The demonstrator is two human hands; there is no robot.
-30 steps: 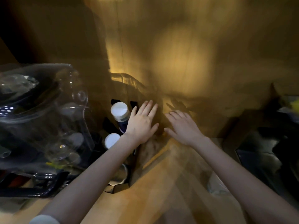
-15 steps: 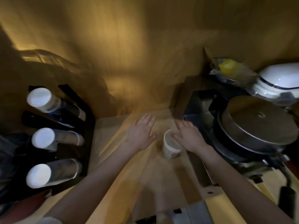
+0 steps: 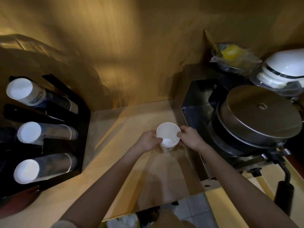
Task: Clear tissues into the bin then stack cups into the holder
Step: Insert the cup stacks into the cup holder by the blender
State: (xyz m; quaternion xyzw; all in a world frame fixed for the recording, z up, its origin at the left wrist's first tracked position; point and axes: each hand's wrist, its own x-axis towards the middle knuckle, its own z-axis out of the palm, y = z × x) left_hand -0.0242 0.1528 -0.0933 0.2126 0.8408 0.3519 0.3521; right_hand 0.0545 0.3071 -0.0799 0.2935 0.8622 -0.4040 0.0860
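Note:
A white paper cup (image 3: pixel 167 134) is upright over the wooden counter (image 3: pixel 115 170), mouth toward me, and looks nested with others below its rim. My left hand (image 3: pixel 147 141) grips its left side and my right hand (image 3: pixel 190 139) grips its right side. At the far left stands a black cup holder (image 3: pixel 82 129) with three slots, each holding a lying stack of white cups (image 3: pixel 47 133). Below the counter's front edge a bin (image 3: pixel 122 221) with white tissue in it shows partly.
A steel machine with a round metal lid (image 3: pixel 259 112) and a black handle (image 3: pixel 284 193) crowds the right side. Behind it sit white bowls (image 3: pixel 286 66) and a wrapped dish with something yellow (image 3: pixel 232 53). A wooden wall closes the back.
My view swung right from the cup holder to the counter. Both hands, spread open before, have closed around the white cup and raised it slightly.

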